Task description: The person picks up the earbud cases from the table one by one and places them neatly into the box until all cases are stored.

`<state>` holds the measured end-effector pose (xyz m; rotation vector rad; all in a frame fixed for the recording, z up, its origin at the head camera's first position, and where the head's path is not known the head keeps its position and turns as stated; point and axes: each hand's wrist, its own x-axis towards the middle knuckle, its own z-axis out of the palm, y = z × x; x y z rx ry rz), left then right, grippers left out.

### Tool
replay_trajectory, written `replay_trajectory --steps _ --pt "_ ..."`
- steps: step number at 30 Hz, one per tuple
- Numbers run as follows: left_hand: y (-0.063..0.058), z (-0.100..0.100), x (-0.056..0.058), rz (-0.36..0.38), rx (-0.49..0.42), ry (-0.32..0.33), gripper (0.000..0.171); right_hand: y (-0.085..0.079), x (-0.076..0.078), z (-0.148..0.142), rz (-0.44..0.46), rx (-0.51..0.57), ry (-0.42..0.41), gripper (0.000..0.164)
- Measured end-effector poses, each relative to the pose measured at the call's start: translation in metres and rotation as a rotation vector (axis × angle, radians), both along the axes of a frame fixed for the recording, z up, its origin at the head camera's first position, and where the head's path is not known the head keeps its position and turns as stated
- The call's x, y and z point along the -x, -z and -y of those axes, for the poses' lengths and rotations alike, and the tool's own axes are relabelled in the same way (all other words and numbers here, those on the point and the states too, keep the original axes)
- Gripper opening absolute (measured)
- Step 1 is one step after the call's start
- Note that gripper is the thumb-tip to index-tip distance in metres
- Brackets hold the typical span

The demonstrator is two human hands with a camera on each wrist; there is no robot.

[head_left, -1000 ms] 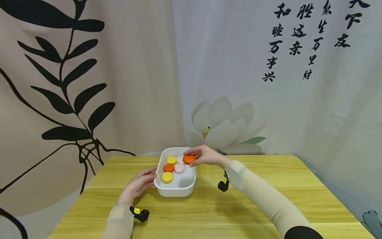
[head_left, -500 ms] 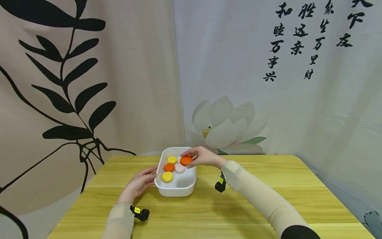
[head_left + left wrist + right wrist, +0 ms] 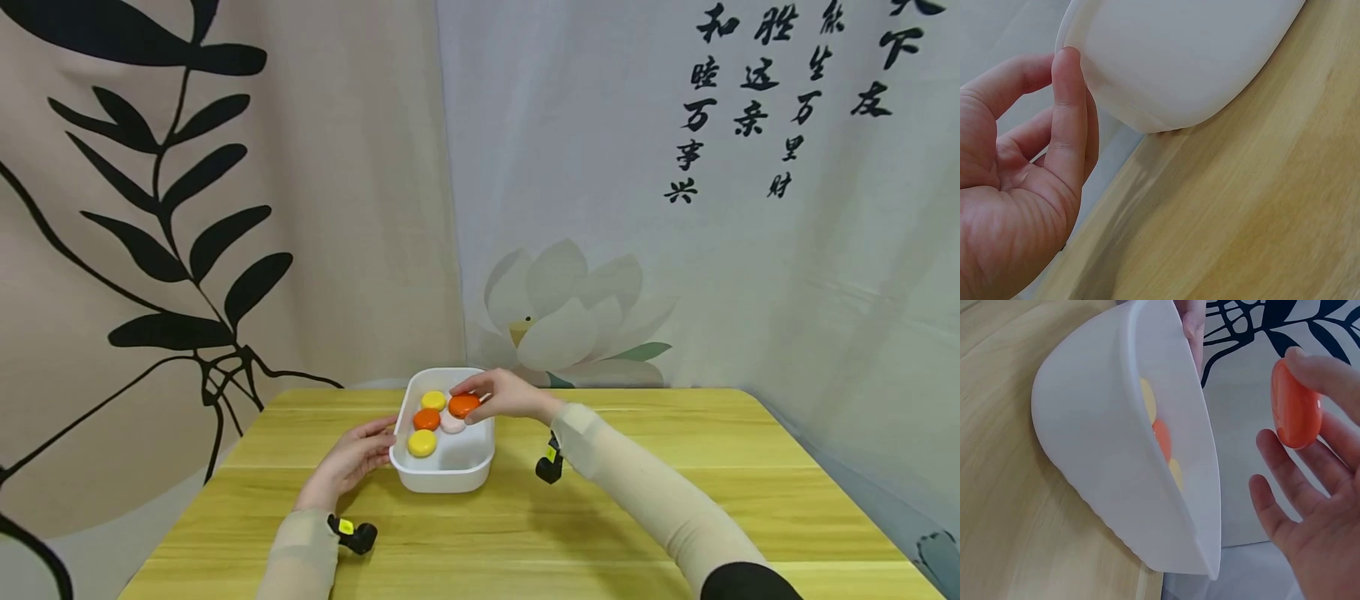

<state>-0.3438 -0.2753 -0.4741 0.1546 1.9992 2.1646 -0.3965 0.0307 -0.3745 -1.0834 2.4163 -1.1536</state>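
A white plastic tub [image 3: 442,482] with rounded corners stands on the table. My right hand [image 3: 504,393] is over its right side. Between thumb and fingers it pinches a glossy orange rounded disc [image 3: 1294,409], shaped like a smooth pebble, held above the rim in the right wrist view. Inside lie two yellow discs [image 3: 422,443], another orange disc [image 3: 427,419] and a pale pink disc [image 3: 452,425], partly covered by the held one. At the tub's left wall is my left hand [image 3: 358,454], its extended fingertips resting against the outside near the rim [image 3: 1063,31].
The wooden table [image 3: 600,533] extends in front of the tub and to both sides. Behind its far edge hangs a cloth backdrop [image 3: 360,208] printed with leaves, a lotus and writing. Each wrist carries a small black camera [image 3: 550,467].
My right hand has moved slightly left and down over the tub with the orange disc, which now hides one of the pink discs. The left hand keeps its place at the tub.
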Motion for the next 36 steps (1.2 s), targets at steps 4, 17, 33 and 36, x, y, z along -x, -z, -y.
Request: replay_trajectory --steps 4,17,33,36 --pt "-0.001 -0.001 0.0 -0.006 0.006 0.007 0.06 0.002 0.0 0.003 -0.001 -0.006 0.011 0.046" --pt "-0.002 -0.002 0.001 0.0 0.006 -0.002 0.056 0.009 0.005 0.008 -0.01 0.015 -0.002 0.046" --pt "-0.002 0.0 0.0 0.0 -0.017 0.013 0.058 0.008 0.012 0.017 0.012 -0.028 0.02 0.044" --pt "-0.002 0.001 -0.001 -0.001 -0.022 0.015 0.059 0.006 0.012 0.02 0.006 -0.039 0.021 0.045"
